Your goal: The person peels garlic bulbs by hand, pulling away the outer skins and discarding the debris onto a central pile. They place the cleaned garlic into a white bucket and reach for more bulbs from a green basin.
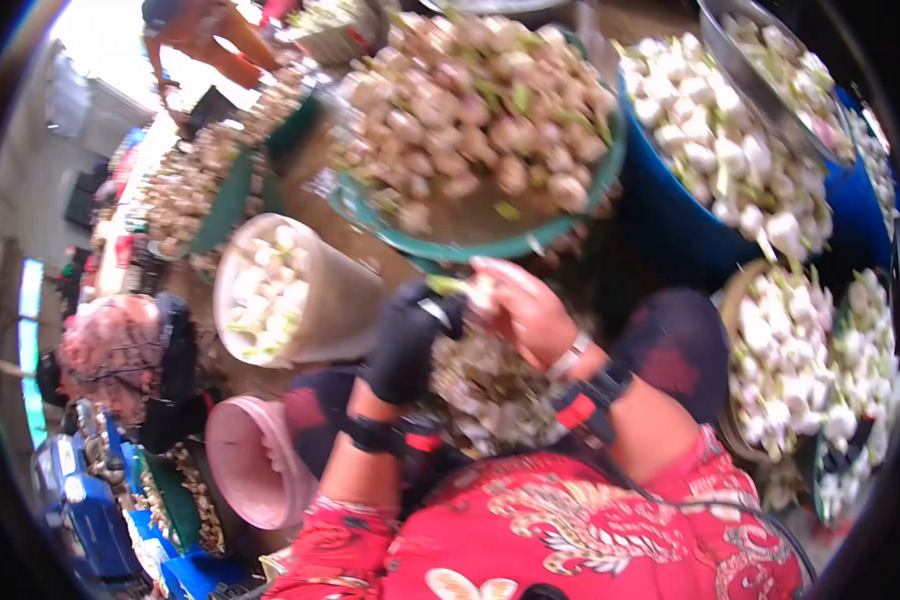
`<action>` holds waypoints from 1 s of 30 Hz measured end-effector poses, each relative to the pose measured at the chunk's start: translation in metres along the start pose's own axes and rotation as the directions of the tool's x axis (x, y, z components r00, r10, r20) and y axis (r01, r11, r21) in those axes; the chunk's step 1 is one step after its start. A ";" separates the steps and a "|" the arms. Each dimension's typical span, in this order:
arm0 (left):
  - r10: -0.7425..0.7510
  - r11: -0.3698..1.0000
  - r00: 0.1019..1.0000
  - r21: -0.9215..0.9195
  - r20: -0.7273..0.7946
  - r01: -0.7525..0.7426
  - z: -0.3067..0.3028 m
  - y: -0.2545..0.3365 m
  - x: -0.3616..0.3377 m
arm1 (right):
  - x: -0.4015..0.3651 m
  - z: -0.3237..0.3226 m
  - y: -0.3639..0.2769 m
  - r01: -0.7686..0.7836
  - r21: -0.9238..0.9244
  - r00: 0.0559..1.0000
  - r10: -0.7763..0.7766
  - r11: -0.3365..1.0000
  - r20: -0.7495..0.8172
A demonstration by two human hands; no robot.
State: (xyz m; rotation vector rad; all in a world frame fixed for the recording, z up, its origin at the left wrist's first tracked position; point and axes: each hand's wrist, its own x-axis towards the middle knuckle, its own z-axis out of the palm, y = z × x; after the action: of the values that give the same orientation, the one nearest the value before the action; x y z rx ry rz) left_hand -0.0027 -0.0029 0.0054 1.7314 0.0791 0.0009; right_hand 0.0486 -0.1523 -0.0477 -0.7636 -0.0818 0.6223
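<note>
My right hand (532, 312), bare with a band at the wrist, is closed around a garlic bulb (482, 292). The bulb's green stem (444, 286) points toward my left hand (402, 345), which wears a black glove. Those gloved fingers are curled, and a small pale blade-like thing (436, 312) shows at them, blurred. Papery peelings (495, 390) are heaped below my hands, between my knees. Just beyond my hands stands a wide green tub (440, 245) piled with unpeeled, brownish-pink garlic bulbs (470, 110).
A white bucket (340, 300) holding white garlic lies tilted at left, with a pink bucket (255, 465) nearer me. Blue tubs (685, 215) and a basket (740, 400) of white garlic stand at right. Another person (210, 40) bends over at the far left.
</note>
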 end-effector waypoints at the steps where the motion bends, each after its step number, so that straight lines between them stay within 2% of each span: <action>1: -0.184 0.975 0.981 -0.134 -0.064 0.174 0.002 0.007 -0.003 | 0.003 -0.002 0.002 -0.059 0.098 0.998 0.059 0.993 0.009; 2: -0.067 0.998 0.994 0.015 -0.085 0.068 -0.002 -0.011 -0.001 | 0.006 -0.008 0.003 -0.133 0.177 0.985 0.110 0.975 0.136; 3: 0.105 0.950 0.989 0.305 -0.107 -0.067 -0.004 -0.006 0.000 | 0.004 -0.004 -0.007 -0.253 0.173 0.962 0.228 0.952 0.151; 4: 0.157 0.910 0.983 0.401 -0.094 -0.107 -0.004 0.002 0.002 | 0.002 -0.001 -0.020 -0.410 0.105 0.908 0.394 0.906 0.141; 5: 0.237 0.811 0.968 0.564 -0.078 -0.153 -0.007 -0.006 0.003 | 0.004 -0.003 -0.021 -0.502 0.123 0.861 0.482 0.856 0.163; 6: 0.281 0.715 0.959 0.673 -0.030 -0.189 -0.010 -0.008 0.005 | 0.007 -0.010 -0.014 -0.553 0.063 0.820 0.528 0.831 0.220; 8: 0.316 0.683 0.946 0.676 0.068 -0.277 -0.013 -0.010 0.003 | 0.003 -0.014 -0.012 -0.682 0.118 0.707 0.610 0.721 0.358; 9: 0.320 0.683 0.945 0.676 0.065 -0.277 -0.011 -0.011 0.001 | 0.002 -0.016 -0.010 -0.797 0.145 0.583 0.683 0.587 0.440; 10: 0.358 0.727 0.932 0.610 0.053 -0.314 -0.007 -0.012 0.000 | -0.002 -0.017 -0.008 -0.795 0.135 0.579 0.672 0.592 0.461; 12: 0.383 0.779 0.923 0.524 0.037 -0.345 -0.003 -0.015 -0.005 | 0.000 -0.021 -0.006 -0.675 0.184 0.702 0.545 0.714 0.458; 13: 0.071 0.997 0.988 0.050 -0.135 -0.065 -0.007 -0.017 -0.009 | 0.005 -0.027 -0.007 -0.574 0.164 0.785 0.482 0.802 0.389; 14: -0.302 0.860 0.946 -0.461 -0.116 0.218 -0.009 -0.020 -0.014 | 0.004 -0.023 -0.017 -0.518 0.168 0.829 0.444 0.839 0.340; 15: -0.169 0.946 0.982 -0.296 -0.086 0.137 -0.012 -0.013 -0.023 | 0.004 -0.021 -0.021 -0.465 0.155 0.850 0.390 0.872 0.355; 16: -0.037 0.991 0.999 -0.132 -0.029 0.033 -0.010 -0.003 -0.028 | 0.001 -0.012 -0.027 -0.460 0.070 0.864 0.429 0.885 0.264; 17: -0.138 0.948 0.988 -0.298 -0.065 0.113 0.000 0.005 -0.026 | -0.004 -0.001 -0.028 -0.442 0.081 0.893 0.430 0.893 0.132; 18: -0.248 0.872 0.965 -0.455 -0.090 0.181 0.009 0.008 -0.023 | 0.001 -0.010 -0.018 -0.442 0.114 0.871 0.395 0.890 0.291; 19: 0.019 0.991 0.992 -0.133 -0.126 -0.036 0.009 -0.007 -0.021 | 0.007 -0.014 -0.010 -0.426 0.092 0.870 0.380 0.900 0.315; 20: 0.077 0.992 0.993 -0.089 -0.092 -0.086 0.004 -0.007 -0.019 | 0.005 -0.010 -0.015 -0.351 -0.028 0.903 0.346 0.936 0.254; 22: 0.007 0.998 0.992 -0.061 -0.127 -0.015 0.003 -0.009 -0.019 | 0.002 0.004 -0.019 -0.193 -0.188 0.979 0.202 0.963 0.030; 23: 0.017 0.996 0.994 -0.081 -0.105 -0.025 0.000 -0.009 -0.018 | 0.002 0.010 -0.013 0.103 -0.292 0.993 -0.082 0.951 0.083; 24: 0.010 0.996 0.994 -0.085 -0.110 -0.019 -0.001 -0.010 -0.018 | 0.004 0.010 -0.019 0.542 -0.678 0.825 -0.468 0.495 0.317; 25: 0.088 0.996 0.987 0.009 -0.131 -0.088 -0.003 -0.009 -0.016 | -0.002 0.011 -0.025 0.631 -0.717 0.745 -0.488 0.295 0.455; 26: 0.172 0.981 0.975 0.109 -0.142 -0.158 -0.007 -0.008 -0.012 | -0.008 0.022 -0.038 0.702 -0.708 0.651 -0.478 0.081 0.590; 27: 0.442 0.632 0.897 0.699 0.032 -0.336 -0.028 -0.005 -0.007 | -0.010 0.018 -0.029 0.722 -0.681 0.672 -0.356 0.123 0.649; 28: 0.395 0.781 0.911 0.565 -0.119 -0.265 -0.027 -0.005 -0.010 | -0.012 0.008 -0.014 0.737 -0.654 0.675 -0.231 0.170 0.700; 29: 0.345 0.858 0.923 0.454 -0.167 -0.238 -0.025 -0.001 -0.009 | -0.012 -0.011 0.004 0.648 -0.755 0.754 0.060 0.098 0.654; 30: 0.287 0.920 0.936 0.332 -0.205 -0.210 -0.024 0.001 -0.009 | -0.013 -0.010 -0.001 0.416 -0.902 0.806 0.413 0.115 0.424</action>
State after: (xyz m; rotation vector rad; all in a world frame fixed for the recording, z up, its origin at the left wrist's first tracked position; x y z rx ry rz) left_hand -0.0125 0.0196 0.0109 2.0342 0.0432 0.4188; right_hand 0.0411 -0.1660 -0.0524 -1.9278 -1.3007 0.7531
